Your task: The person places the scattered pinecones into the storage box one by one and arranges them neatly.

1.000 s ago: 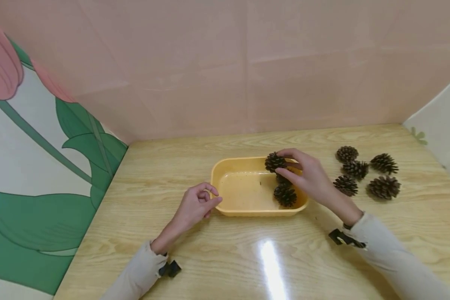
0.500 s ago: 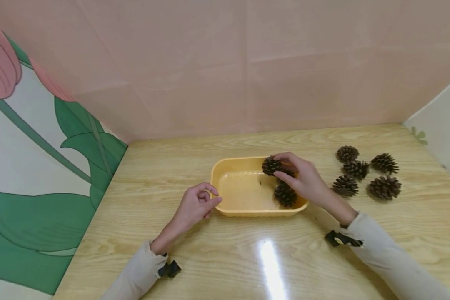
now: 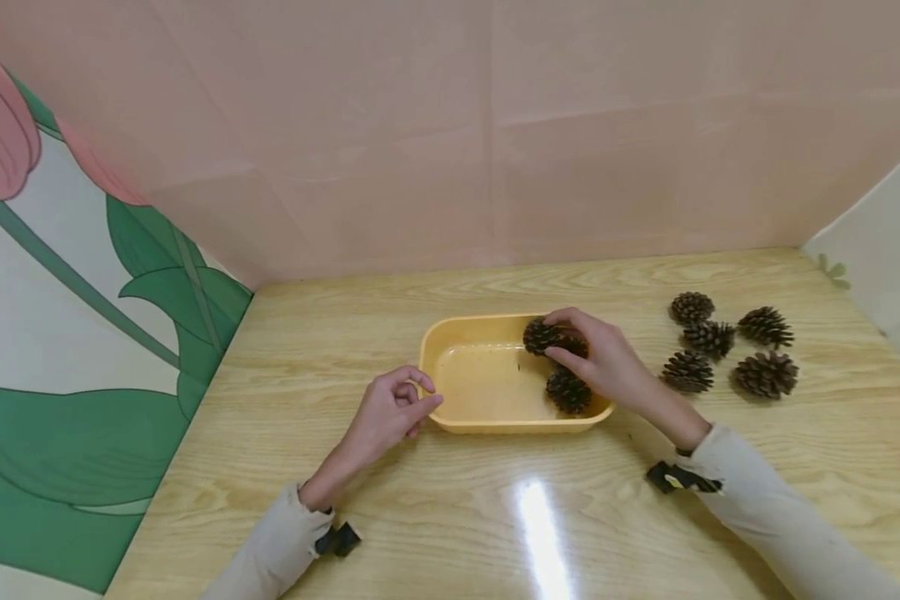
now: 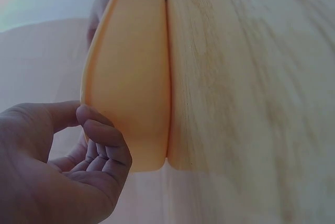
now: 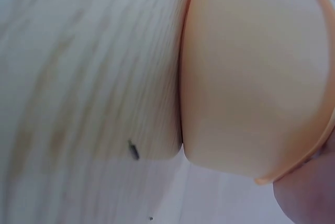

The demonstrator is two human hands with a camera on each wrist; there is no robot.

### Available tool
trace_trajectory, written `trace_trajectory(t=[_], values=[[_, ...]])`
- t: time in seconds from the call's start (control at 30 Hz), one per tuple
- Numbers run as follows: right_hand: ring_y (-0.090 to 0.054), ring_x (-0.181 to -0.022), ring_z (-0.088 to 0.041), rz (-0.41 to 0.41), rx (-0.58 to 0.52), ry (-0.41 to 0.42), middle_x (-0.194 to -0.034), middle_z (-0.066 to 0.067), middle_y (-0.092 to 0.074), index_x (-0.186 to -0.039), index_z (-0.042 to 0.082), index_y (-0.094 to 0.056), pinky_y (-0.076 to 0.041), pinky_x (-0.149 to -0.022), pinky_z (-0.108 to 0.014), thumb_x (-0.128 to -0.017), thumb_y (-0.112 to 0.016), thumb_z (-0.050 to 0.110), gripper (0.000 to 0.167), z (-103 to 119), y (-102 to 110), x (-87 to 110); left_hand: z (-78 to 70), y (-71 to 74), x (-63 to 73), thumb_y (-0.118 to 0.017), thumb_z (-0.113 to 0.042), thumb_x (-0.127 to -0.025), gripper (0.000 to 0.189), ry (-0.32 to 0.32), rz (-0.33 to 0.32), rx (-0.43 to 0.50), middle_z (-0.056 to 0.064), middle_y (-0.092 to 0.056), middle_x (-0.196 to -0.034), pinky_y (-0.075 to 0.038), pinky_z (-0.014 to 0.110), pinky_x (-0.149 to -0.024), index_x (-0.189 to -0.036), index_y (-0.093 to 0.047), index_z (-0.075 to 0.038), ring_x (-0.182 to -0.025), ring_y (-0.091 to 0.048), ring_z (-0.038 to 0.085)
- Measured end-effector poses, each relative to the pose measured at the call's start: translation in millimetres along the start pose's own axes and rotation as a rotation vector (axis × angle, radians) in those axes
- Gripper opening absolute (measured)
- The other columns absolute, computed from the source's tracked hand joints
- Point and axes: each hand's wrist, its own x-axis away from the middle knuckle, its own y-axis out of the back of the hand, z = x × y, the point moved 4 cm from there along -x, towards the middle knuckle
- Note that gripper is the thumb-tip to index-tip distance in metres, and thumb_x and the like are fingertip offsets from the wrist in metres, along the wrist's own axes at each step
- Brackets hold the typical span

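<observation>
A yellow plastic basin sits on the wooden table. My left hand pinches its left rim between thumb and fingers; in the left wrist view, the left hand shows at the basin's edge. My right hand reaches over the right end and holds a brown pine cone low inside the basin, near the back wall. Another pine cone lies in the basin's front right, and one more is partly hidden behind the right fingers. In the right wrist view the basin's outer wall fills much of the frame.
Several loose pine cones lie in a group on the table to the right of the basin. A pink covered wall stands at the back, with a flower-painted panel on the left. Small dark bits lie beside the basin.
My right hand has moved slightly left and lowered the pine cone deeper into the basin. The left hand stays at the rim.
</observation>
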Motion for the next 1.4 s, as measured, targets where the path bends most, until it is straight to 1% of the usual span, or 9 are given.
trace_trajectory(t=[0.13, 0.23, 0.33, 0.57, 0.77, 1.0, 1.13, 1.27, 1.4], values=[[-0.064, -0.108, -0.032, 0.030, 0.015, -0.006, -0.124, -0.012, -0.065, -0.128, 0.005, -0.059, -0.053, -0.089, -0.051, -0.091, -0.073, 0.006, 0.039, 0.4, -1.1, 1.0, -16.7, 0.0, 5.9, -0.071, -0.002, -0.091, 0.012, -0.002, 0.008, 0.002, 0.012, -0.053, -0.058, -0.039, 0.020, -0.043, -0.096, -0.062, 0.004, -0.044, -0.047, 0.018], [-0.064, -0.108, -0.033, 0.052, 0.023, -0.009, -0.125, -0.012, -0.065, -0.129, 0.006, -0.060, -0.053, -0.088, -0.052, -0.092, -0.071, 0.007, 0.038, 0.7, -1.8, 1.9, -24.2, 0.1, 8.9, -0.071, -0.001, -0.090, 0.012, -0.013, 0.008, 0.014, 0.011, -0.053, -0.057, -0.039, 0.020, -0.043, -0.095, -0.062, 0.004, -0.044, -0.047, 0.017], [-0.064, -0.108, -0.034, 0.065, 0.023, -0.014, -0.124, -0.013, -0.065, -0.128, 0.005, -0.060, -0.052, -0.088, -0.054, -0.093, -0.070, 0.006, 0.036, 0.5, -2.5, 2.1, -25.1, 0.2, 9.4, -0.071, -0.001, -0.091, 0.011, -0.020, 0.007, 0.021, 0.010, -0.053, -0.057, -0.039, 0.020, -0.042, -0.095, -0.062, 0.004, -0.044, -0.046, 0.017], [-0.064, -0.107, -0.035, 0.069, 0.010, -0.028, -0.122, -0.015, -0.066, -0.126, 0.003, -0.061, -0.052, -0.088, -0.054, -0.093, -0.070, 0.007, 0.034, 0.6, -4.1, 2.1, -24.2, 0.3, 9.5, -0.071, -0.002, -0.091, 0.011, -0.004, 0.009, 0.030, 0.009, -0.052, -0.058, -0.039, 0.020, -0.043, -0.095, -0.062, 0.003, -0.044, -0.046, 0.016], [-0.064, -0.107, -0.037, 0.072, -0.004, -0.048, -0.123, -0.016, -0.065, -0.126, 0.002, -0.061, -0.052, -0.089, -0.053, -0.094, -0.070, 0.007, 0.034, 0.7, -3.4, 2.3, -23.9, 0.5, 9.6, -0.071, -0.002, -0.091, 0.011, -0.004, 0.005, 0.027, 0.011, -0.053, -0.058, -0.039, 0.020, -0.042, -0.095, -0.062, 0.003, -0.044, -0.046, 0.017], [-0.065, -0.106, -0.038, 0.057, -0.024, -0.020, -0.122, -0.017, -0.065, -0.125, 0.002, -0.061, -0.053, -0.090, -0.051, -0.092, -0.071, 0.005, 0.034, 3.9, 0.0, 0.0, -24.4, 1.0, 9.0, -0.071, -0.002, -0.091, 0.011, -0.006, -0.001, 0.025, 0.010, -0.053, -0.057, -0.038, 0.020, -0.042, -0.095, -0.063, 0.003, -0.044, -0.047, 0.021], [-0.064, -0.106, -0.038, 0.048, -0.002, 0.009, -0.123, -0.016, -0.066, -0.125, 0.001, -0.061, -0.053, -0.089, -0.051, -0.091, -0.072, 0.005, 0.036, 7.8, 2.2, 1.2, -25.1, 1.3, 9.2, -0.071, -0.002, -0.091, 0.011, -0.004, 0.002, 0.027, 0.009, -0.053, -0.057, -0.039, 0.020, -0.042, -0.095, -0.063, 0.003, -0.044, -0.047, 0.021], [-0.062, -0.111, -0.033, 0.036, 0.060, 0.045, -0.123, -0.011, -0.066, -0.126, 0.003, -0.062, -0.051, -0.093, -0.050, -0.090, -0.073, 0.006, 0.037, 11.4, 5.3, 5.2, -24.9, 1.1, 9.0, -0.071, -0.001, -0.090, 0.011, -0.006, 0.006, 0.023, 0.010, -0.054, -0.057, -0.039, 0.020, -0.042, -0.095, -0.062, 0.003, -0.044, -0.047, 0.018], [-0.059, -0.117, -0.029, 0.036, 0.114, 0.047, -0.124, -0.009, -0.065, -0.127, 0.006, -0.062, -0.048, -0.097, -0.050, -0.091, -0.072, 0.008, 0.037, 14.9, 11.3, 11.8, -23.7, 1.2, 8.4, -0.071, -0.002, -0.091, 0.011, 0.002, 0.008, 0.020, 0.012, -0.054, -0.058, -0.039, 0.021, -0.043, -0.095, -0.062, 0.003, -0.045, -0.047, 0.020]])
